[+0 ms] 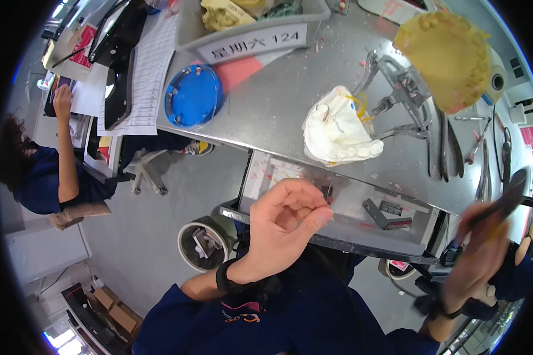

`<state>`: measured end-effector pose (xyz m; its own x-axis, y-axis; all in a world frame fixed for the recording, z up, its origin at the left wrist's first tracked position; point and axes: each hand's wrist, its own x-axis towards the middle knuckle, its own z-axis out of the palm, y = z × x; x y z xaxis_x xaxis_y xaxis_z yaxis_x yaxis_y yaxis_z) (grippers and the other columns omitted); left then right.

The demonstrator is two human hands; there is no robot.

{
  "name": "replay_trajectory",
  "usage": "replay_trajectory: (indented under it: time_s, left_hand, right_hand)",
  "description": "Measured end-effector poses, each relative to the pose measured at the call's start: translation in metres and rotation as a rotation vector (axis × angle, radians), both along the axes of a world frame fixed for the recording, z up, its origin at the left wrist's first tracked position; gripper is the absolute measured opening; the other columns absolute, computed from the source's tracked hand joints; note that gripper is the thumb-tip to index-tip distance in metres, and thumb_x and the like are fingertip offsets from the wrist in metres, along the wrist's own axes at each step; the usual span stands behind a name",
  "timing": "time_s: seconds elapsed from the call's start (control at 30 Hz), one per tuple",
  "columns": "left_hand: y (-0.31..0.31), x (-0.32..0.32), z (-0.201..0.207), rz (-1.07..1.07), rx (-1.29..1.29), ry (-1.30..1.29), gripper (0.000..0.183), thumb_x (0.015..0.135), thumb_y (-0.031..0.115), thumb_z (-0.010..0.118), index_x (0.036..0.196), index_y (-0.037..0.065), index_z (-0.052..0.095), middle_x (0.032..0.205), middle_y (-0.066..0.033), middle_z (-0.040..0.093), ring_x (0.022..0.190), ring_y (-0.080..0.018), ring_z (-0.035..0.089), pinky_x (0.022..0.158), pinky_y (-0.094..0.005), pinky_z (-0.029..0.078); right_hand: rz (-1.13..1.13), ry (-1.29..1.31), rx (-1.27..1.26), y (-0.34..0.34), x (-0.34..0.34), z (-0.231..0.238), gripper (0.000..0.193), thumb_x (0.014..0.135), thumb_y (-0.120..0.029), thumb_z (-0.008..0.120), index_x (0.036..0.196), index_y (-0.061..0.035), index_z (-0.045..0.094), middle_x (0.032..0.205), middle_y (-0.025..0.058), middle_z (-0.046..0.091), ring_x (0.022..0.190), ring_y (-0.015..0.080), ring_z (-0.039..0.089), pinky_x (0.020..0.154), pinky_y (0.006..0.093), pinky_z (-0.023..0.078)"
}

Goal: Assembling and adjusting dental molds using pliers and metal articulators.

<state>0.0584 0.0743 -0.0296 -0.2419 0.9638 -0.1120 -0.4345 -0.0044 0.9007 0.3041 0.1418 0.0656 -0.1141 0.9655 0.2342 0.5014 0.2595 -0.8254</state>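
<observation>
My left hand (284,228) is raised over the drawer, thumb and forefinger pinched together. A tiny, thin piece seems to show at the fingertips, too small to name. At the right, my right hand (479,260) is smeared by motion; its fingers are wrapped round a long dark hand tool (504,204) whose exact kind is blurred. On the bench ahead of my left hand sits a white plaster dental model (343,133) with yellow strips at its back. A metal articulator (405,89) beside it carries a yellow dental cast (447,62).
Pliers (447,145) lie on the bench's right side. A blue round dish (193,96) and a grey bin of casts (249,35) stand left and behind. Below the bench edge, an open drawer (343,201) holds a black folded item. A waste bin (204,244) and a seated person (47,171) are left.
</observation>
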Motion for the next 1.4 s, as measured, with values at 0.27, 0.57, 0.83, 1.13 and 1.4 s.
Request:
replay_trajectory:
  time_s: [0.27,0.57,0.83,1.13,1.4]
  left_hand:
    - [0.002,0.007,0.000,-0.010,0.242,0.504,0.035,0.077,-0.009,0.075,0.103,-0.005,0.052,0.087,-0.0127,0.067,0.080,-0.0156,0.067,0.076,-0.0277,0.053]
    - [0.001,0.004,0.015,-0.325,0.046,0.218,0.031,0.079,-0.007,0.074,0.104,-0.007,0.056,0.091,-0.0140,0.067,0.084,-0.0159,0.067,0.078,-0.0283,0.054]
    - [0.002,-0.009,0.022,-0.481,-0.038,0.387,0.017,0.084,-0.004,0.070,0.100,-0.007,0.067,0.092,-0.0122,0.067,0.083,-0.0153,0.066,0.077,-0.0271,0.054]
    - [0.008,0.001,0.022,-0.454,0.057,0.418,0.013,0.081,-0.008,0.069,0.093,-0.006,0.068,0.084,-0.0111,0.068,0.072,-0.0120,0.063,0.066,-0.0242,0.049]
    - [0.006,-0.001,0.018,-0.235,-0.029,0.370,0.008,0.082,-0.006,0.067,0.090,-0.008,0.066,0.082,-0.0098,0.067,0.067,-0.0098,0.057,0.062,-0.0230,0.045]
  right_hand:
    - [0.318,-0.001,-0.490,-0.022,-0.049,-0.052,0.022,0.086,-0.015,0.066,0.100,0.0004,0.059,0.074,0.0041,0.057,0.062,0.0110,0.048,0.059,0.0245,0.039]
    - [0.313,0.442,-0.397,-0.009,-0.073,-0.060,0.025,0.081,0.005,0.069,0.103,0.0016,0.056,0.084,0.0043,0.062,0.074,0.0091,0.055,0.070,0.0225,0.046]
    - [0.375,0.359,-0.461,0.001,-0.071,-0.046,0.026,0.084,0.004,0.068,0.103,0.0023,0.051,0.086,0.0076,0.059,0.079,0.0120,0.057,0.074,0.0249,0.047]
    - [0.397,0.439,-0.537,-0.001,-0.069,-0.047,0.025,0.082,0.012,0.064,0.104,0.0032,0.055,0.089,0.0047,0.060,0.082,0.0090,0.058,0.077,0.0222,0.048]
    - [0.284,0.076,-0.488,-0.020,-0.055,-0.039,0.027,0.089,-0.012,0.057,0.111,0.0035,0.053,0.081,0.0082,0.058,0.068,0.0129,0.053,0.065,0.0262,0.044]
